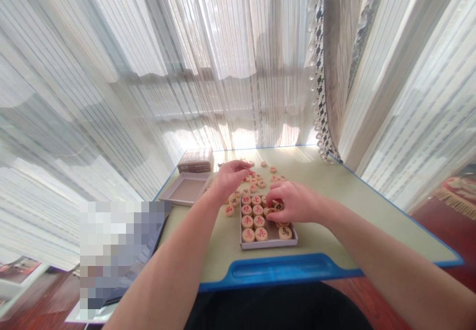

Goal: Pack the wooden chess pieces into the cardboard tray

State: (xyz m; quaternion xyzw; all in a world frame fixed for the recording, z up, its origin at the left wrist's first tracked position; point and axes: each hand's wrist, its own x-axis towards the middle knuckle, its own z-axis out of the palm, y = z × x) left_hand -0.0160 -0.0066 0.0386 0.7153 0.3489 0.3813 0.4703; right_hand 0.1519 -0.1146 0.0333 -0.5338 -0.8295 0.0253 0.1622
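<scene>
A shallow box tray [269,244] holds several round wooden Chinese chess pieces, set in rows. Red-lettered ones such as this chess piece [248,234] fill its left side, and a black-lettered chess piece [285,232] sits at its near right corner. Over the tray's right half, my right hand [295,202] pinches a chess piece [270,212] between thumb and fingers. Beyond the tray, my left hand [232,177] reaches into the scattered pieces with its fingers curled together; what lies at its fingertips is hard to make out. More loose chess pieces [233,201] lie left of the tray.
A shallow lid [186,189] lies at the table's left, with a closed box [196,160] behind it. The pale green table [372,221] has a blue rim and a blue recessed handle [282,269] in front. Curtains [238,97] hang behind. A blurred-out patch covers the lower left.
</scene>
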